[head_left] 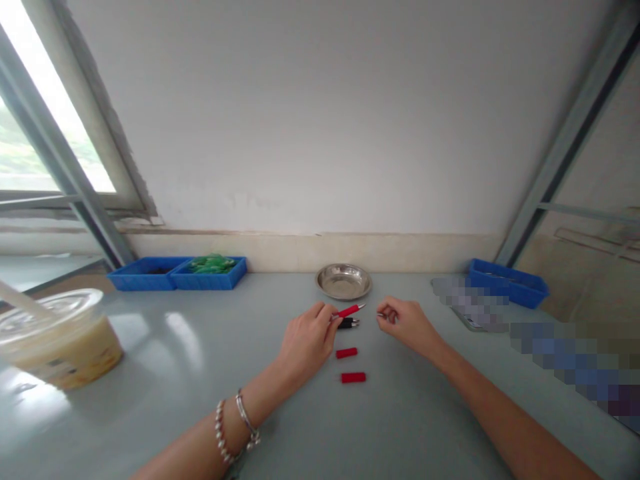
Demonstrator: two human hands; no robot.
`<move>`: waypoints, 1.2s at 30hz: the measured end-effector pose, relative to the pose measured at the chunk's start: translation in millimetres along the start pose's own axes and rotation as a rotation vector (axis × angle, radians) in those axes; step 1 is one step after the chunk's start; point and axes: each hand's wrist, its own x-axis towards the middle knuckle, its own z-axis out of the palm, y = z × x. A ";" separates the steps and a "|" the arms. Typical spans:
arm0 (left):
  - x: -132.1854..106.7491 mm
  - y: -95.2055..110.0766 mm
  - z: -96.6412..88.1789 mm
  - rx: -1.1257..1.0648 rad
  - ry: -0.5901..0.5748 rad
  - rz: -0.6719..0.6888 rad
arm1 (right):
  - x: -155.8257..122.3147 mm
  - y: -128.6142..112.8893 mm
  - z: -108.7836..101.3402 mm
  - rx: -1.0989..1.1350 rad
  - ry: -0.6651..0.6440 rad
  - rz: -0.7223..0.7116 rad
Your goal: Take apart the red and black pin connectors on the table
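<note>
A lidded cup of pale drink is standing at the tabletop's left edge, a straw sticking out of it. Along the back edge, toward the left, two blue trays are sitting side by side; the left one is holding something dark that is hard to make out, the right one a heap of green pieces. Near the middle of the back edge a steel dish is sitting, apparently with nothing in it. Just in front of it the left hand is gripping a red pen, its fingers closed around the barrel and the metal tip pointing right, with a black pen lying right beneath. Two red caps are lying on the tabletop nearer the front edge. The right hand is pinching something tiny beside the tip, fingers together; I cannot tell what it is. This looks like pen assembly under way, and fitting that small piece would call for lining it up with the tip. At the back right another blue tray is sitting, contents unclear.
</note>
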 end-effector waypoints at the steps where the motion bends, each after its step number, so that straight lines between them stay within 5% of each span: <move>1: -0.2 0.4 0.1 0.003 0.002 0.002 | 0.6 3.7 -5.2 0.010 0.031 0.038; 16: -0.3 3.1 2.4 0.020 -0.075 0.041 | -3.1 40.5 -8.2 -0.404 -0.239 0.068; 25: -0.4 0.8 5.6 0.023 -0.089 0.054 | -0.6 41.0 -20.7 -0.314 -0.319 0.130; 32: -0.1 1.6 4.1 0.010 -0.103 0.069 | -4.1 28.8 -26.0 -0.285 -0.238 0.131; 36: 0.2 2.5 2.1 0.022 -0.110 0.069 | -4.6 9.2 -28.1 -0.042 -0.179 0.044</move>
